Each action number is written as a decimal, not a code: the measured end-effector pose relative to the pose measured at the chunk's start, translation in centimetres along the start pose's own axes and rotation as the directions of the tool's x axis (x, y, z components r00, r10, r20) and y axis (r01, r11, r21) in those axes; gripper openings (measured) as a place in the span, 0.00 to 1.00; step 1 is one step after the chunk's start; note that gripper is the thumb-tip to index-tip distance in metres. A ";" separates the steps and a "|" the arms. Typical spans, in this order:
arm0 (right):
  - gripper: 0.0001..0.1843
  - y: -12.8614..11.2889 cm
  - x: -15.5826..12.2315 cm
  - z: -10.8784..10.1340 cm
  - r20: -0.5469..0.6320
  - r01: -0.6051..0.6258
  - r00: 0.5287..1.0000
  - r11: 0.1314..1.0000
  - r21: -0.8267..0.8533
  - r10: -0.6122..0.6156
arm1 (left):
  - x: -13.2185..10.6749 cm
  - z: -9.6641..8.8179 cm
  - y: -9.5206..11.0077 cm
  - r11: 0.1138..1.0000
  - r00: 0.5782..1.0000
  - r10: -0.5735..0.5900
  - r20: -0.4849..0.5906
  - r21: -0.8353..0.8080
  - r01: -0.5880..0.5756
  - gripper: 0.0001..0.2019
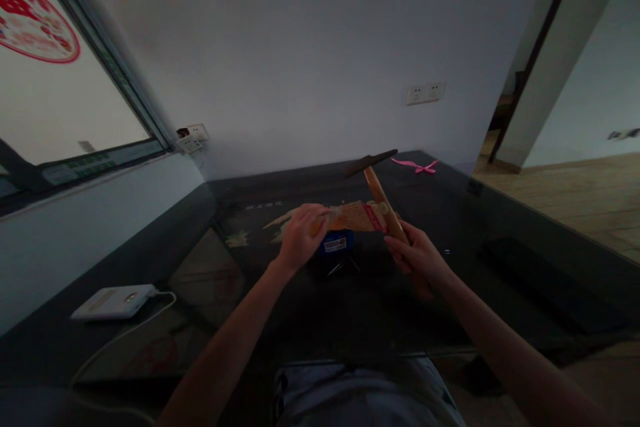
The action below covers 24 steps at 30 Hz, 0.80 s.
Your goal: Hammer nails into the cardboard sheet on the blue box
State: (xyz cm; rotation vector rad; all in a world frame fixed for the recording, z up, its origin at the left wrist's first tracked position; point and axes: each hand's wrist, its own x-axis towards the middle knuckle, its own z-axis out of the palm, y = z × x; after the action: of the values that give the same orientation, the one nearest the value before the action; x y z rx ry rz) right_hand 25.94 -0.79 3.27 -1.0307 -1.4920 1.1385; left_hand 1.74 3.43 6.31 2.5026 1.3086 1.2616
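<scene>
My right hand (419, 255) is closed round the wooden handle of a hammer (379, 185), whose dark head points up and left above the dark table (350, 307). My left hand (301, 235) is closed on the left end of a flat tan piece with a red patterned band (361, 216), held level just above the table. The piece's right end touches the hammer handle. Under the piece a small blue box with a white label (336, 242) stands on the table.
A white device with a cable (114, 301) lies at the table's left edge. A pink ribbon (417, 165) lies at the far right corner. A flat black object (545, 283) rests on the right. Wall sockets (425, 93) sit on the back wall.
</scene>
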 end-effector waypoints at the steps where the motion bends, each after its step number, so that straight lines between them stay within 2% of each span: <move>1: 0.14 0.0 0.0 0.0 -0.009 0.004 1.000 1.000 0.015 -0.004 | -0.9 0.2 0.9 0.999 0.994 0.037 0.100 0.012 -0.038 0.11; 3: 0.14 0.0 0.0 -0.1 -0.015 0.005 1.000 0.999 0.046 -0.004 | -2.4 1.2 1.8 0.996 0.947 0.059 0.315 0.047 -0.078 0.10; 6: 0.14 0.3 0.1 -0.1 -0.019 0.001 1.000 0.997 0.072 0.001 | -3.8 2.9 1.2 0.984 0.882 -0.066 0.466 0.175 -0.019 0.08; 9: 0.14 0.5 0.2 -0.2 -0.039 0.007 0.999 0.997 0.082 -0.003 | -4.5 3.6 -0.4 0.963 0.861 -0.164 0.481 0.267 0.034 0.06; 12: 0.16 0.6 0.3 -0.3 -0.051 0.017 0.999 0.995 0.095 -0.012 | -4.9 3.6 -1.2 0.953 0.843 -0.204 0.498 0.298 0.054 0.05; 19: 0.15 0.5 0.4 -0.3 -0.068 0.024 0.998 0.996 0.087 -0.018 | -5.1 4.1 -1.1 0.937 0.823 -0.175 0.540 0.349 -0.030 0.06; 24: 0.15 0.6 0.4 -0.3 -0.070 0.012 0.998 0.997 0.072 -0.007 | -4.9 4.2 -0.9 0.911 0.835 -0.134 0.534 0.397 -0.108 0.08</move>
State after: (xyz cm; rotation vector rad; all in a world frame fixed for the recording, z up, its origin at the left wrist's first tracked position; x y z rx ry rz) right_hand 26.22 -0.21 2.81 -1.0027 -1.3903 1.1305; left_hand 2.49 1.89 0.00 2.7905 1.5297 0.1904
